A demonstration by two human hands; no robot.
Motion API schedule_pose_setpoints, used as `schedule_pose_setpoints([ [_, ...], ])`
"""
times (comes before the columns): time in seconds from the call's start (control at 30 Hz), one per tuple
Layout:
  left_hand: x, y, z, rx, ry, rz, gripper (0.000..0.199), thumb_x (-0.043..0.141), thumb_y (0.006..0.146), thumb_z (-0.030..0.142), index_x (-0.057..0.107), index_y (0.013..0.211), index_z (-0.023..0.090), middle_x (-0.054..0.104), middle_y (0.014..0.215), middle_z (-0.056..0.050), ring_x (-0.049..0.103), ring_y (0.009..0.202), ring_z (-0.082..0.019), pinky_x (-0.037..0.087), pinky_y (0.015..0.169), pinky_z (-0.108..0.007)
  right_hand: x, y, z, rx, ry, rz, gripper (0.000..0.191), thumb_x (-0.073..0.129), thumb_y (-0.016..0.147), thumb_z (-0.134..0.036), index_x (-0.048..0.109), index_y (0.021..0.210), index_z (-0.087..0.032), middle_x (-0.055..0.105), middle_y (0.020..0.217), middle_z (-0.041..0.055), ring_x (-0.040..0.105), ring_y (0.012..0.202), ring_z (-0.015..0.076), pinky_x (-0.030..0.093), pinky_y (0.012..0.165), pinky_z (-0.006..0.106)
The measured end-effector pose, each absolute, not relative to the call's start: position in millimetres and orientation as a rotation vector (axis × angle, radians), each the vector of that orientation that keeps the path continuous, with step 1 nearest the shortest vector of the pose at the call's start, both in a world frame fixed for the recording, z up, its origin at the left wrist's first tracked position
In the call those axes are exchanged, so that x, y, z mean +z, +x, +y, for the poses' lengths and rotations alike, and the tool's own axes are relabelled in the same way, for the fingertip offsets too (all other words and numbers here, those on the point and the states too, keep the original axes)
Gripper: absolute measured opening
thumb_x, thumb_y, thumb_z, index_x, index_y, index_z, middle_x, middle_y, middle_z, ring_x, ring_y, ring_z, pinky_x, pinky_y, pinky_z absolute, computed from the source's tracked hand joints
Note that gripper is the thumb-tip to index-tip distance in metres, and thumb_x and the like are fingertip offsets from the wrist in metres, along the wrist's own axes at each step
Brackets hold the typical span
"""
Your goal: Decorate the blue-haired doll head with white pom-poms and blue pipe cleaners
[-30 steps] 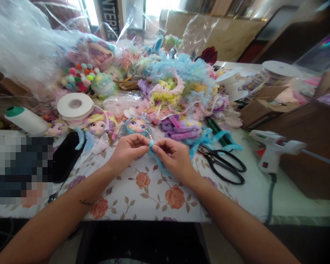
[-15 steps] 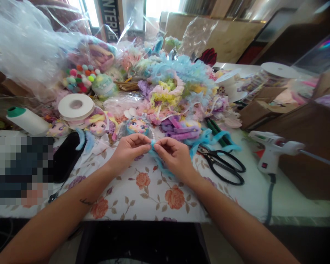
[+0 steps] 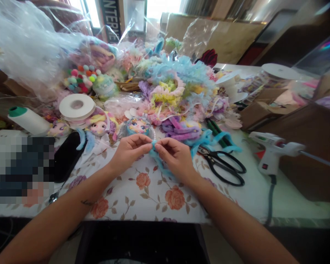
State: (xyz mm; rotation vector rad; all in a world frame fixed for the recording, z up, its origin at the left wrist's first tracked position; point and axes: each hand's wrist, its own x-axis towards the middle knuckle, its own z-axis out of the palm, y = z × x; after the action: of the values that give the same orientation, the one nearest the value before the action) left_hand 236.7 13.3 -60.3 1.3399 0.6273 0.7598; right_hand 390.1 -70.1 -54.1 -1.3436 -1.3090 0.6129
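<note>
Above the flowered tablecloth, my left hand [image 3: 129,151] pinches a fuzzy light-blue strip [image 3: 162,167] between thumb and fingertips. My right hand [image 3: 177,157] grips the same strip right beside it, the fingertips of both hands almost meeting. Part of the strip hangs below the right hand; the bit inside the fingers is mostly hidden. Just behind the fingers lies a doll head [image 3: 137,126] with grey-blue hair, and a short row of white beads [image 3: 154,135] shows next to it. Black-handled scissors [image 3: 225,167] rest to the right of my right hand.
A white glue gun [image 3: 272,150] stands at the right near a cardboard box [image 3: 264,113]. Purple fuzzy strips [image 3: 178,128] and heaped pastel ruffles [image 3: 181,73] fill the back. On the left are a ribbon spool [image 3: 77,106], a thread cone [image 3: 29,121] and a black phone-like object [image 3: 64,159].
Both hands stay pinched on the blue strip in nearly the same place. Only a very slight shift of the view shows.
</note>
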Motion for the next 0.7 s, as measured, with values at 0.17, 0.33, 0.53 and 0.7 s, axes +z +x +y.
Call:
schedule_pose_setpoints([
  [0.17,-61.7,236.8,16.5,0.727,1.211,0.544,0.021,0.077,0.075,0.034,0.073,0.087,0.018,0.066,0.074,-0.001,0.057,0.062,-0.008,0.045,0.057,-0.019,-54.4,391.6,-69.5,0.606,-1.338,-1.297,0.019,0.063,0.087,-0.035,0.066,0.079,-0.018,0.056,0.059,-0.0030,0.046,0.050,0.0086,0.038,0.047,0.022],
  [0.33,-63.2,237.0,17.3,0.782,1.285,0.610,0.024,0.083,0.068,0.028,0.072,0.086,0.018,0.066,0.074,0.000,0.057,0.060,-0.008,0.042,0.051,-0.018,-52.2,390.0,-72.5,0.617,-1.295,-1.285,0.017,0.062,0.088,-0.033,0.068,0.082,-0.018,0.058,0.063,-0.0019,0.047,0.049,0.0082,0.039,0.047,0.022],
  [0.53,-62.4,235.8,17.2,0.855,1.310,0.550,0.020,0.080,0.072,0.029,0.072,0.088,0.019,0.069,0.081,-0.003,0.063,0.070,-0.012,0.048,0.057,-0.020,-52.3,391.5,-71.4,0.567,-1.304,-1.166,0.013,0.064,0.086,-0.029,0.069,0.090,-0.019,0.061,0.066,-0.0016,0.050,0.051,0.0088,0.042,0.048,0.022],
  [0.7,-58.7,236.7,13.1,0.839,1.367,0.567,0.020,0.081,0.071,0.029,0.073,0.087,0.019,0.068,0.074,-0.002,0.060,0.063,-0.010,0.045,0.050,-0.019,-55.4,391.1,-69.8,0.534,-1.291,-1.241,0.009,0.068,0.083,-0.028,0.070,0.086,-0.020,0.063,0.073,0.0001,0.052,0.055,0.0091,0.043,0.049,0.023],
])
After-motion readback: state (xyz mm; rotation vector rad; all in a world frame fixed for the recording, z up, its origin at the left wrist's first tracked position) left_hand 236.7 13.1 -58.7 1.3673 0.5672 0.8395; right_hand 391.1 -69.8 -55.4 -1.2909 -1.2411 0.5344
